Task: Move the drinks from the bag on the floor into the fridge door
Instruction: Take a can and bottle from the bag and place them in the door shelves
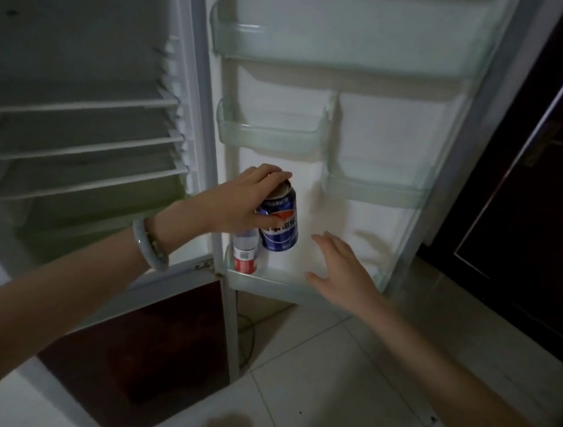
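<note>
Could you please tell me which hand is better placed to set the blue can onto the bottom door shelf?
The left hand: it grips the blue can by its top, just above the bottom door shelf, beside the bottle. The right hand is open and empty.

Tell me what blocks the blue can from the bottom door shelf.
Nothing visible. The blue can, in the left hand, hangs over bare bottom door shelf; a red-labelled bottle stands just left, the right hand to its right.

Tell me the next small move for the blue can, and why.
Probably lower the blue can onto the bottom door shelf, right of the bottle standing there: the left hand grips the can by its top above that shelf, where bare space shows.
</note>
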`<state>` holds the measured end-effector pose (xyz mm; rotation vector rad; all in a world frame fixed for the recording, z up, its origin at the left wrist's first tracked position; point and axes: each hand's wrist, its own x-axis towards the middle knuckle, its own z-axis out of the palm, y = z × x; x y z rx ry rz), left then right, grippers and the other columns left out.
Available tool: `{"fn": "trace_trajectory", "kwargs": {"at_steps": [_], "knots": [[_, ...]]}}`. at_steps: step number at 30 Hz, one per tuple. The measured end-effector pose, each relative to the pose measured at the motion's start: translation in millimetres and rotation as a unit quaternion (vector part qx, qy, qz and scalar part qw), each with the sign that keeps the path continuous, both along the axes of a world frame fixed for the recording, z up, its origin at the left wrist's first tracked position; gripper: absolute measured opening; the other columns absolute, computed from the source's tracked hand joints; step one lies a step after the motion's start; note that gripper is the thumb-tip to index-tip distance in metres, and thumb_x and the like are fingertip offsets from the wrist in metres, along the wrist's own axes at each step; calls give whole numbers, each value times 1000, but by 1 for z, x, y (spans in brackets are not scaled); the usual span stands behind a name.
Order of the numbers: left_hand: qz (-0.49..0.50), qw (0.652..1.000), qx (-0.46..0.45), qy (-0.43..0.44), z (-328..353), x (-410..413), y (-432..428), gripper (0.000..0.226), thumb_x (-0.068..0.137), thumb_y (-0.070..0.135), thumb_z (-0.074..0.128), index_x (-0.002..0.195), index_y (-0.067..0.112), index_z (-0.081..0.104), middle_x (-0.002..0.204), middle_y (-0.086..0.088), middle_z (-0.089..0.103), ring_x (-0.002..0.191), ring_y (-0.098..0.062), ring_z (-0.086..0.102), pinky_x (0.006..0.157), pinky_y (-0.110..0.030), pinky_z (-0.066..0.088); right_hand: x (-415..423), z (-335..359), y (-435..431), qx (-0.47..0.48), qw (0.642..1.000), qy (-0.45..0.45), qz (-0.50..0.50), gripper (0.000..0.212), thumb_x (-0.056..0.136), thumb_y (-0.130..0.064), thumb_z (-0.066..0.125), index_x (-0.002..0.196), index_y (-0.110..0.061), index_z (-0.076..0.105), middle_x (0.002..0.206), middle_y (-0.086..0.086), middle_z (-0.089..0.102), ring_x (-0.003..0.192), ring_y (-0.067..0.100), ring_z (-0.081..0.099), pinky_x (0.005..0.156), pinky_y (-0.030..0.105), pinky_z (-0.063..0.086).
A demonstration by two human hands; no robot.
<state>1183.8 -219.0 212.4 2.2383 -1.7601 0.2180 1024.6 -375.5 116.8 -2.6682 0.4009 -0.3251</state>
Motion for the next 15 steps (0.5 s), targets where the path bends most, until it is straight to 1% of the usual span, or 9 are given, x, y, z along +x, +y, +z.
{"fn": "trace_trajectory", "kwargs": {"at_steps": [2, 4, 6, 8, 12, 15], "knots": [[-13, 1000, -23, -6, 14, -6, -10, 72, 86, 39, 60, 141, 8, 27, 140, -12, 30, 127, -27, 35, 105, -35, 36, -19, 7, 1, -17, 1000, 1, -20, 71, 88, -32, 58, 147, -19, 21, 157, 6, 13, 143, 18, 10, 111, 32, 21], [-25, 998, -49, -30, 31, -9, -19, 73, 84, 38, 63, 139, 3, 31, 138, -18, 30, 125, -33, 37, 104, -43, 38, -35, 14, -1, -21, 999, -1, -35, 72, 89, -33, 58, 147, -19, 19, 157, 5, 11, 143, 18, 9, 112, 32, 20], [-25, 996, -69, -49, 50, -10, -28, 80, 81, 48, 58, 139, 0, 31, 136, -22, 31, 122, -38, 40, 102, -47, 40, -49, 21, -4, -23, 998, -10, -50, 73, 88, -33, 58, 148, -19, 19, 157, 6, 12, 143, 18, 9, 113, 33, 19], [-23, 995, -91, -46, 68, -14, -41, 85, 78, 52, 52, 140, 0, 29, 136, -23, 31, 122, -39, 39, 102, -46, 39, -59, 26, -7, -21, 998, -18, -63, 75, 87, -35, 60, 148, -20, 19, 157, 5, 12, 143, 17, 9, 113, 33, 19], [-33, 995, -93, -24, 88, -22, -77, 76, 87, 37, 59, 143, 1, 21, 140, -22, 27, 126, -38, 34, 106, -42, 33, -72, 40, -13, -32, 996, -23, -75, 78, 85, -37, 62, 148, -22, 18, 157, 3, 12, 143, 16, 10, 112, 34, 21], [-28, 996, -87, -22, 92, -24, -104, 71, 88, 33, 58, 143, 5, 21, 142, -20, 27, 128, -38, 31, 107, -45, 30, -79, 53, -19, -42, 995, -34, -79, 78, 85, -38, 62, 148, -23, 19, 157, 1, 12, 143, 16, 11, 112, 34, 21]]}}
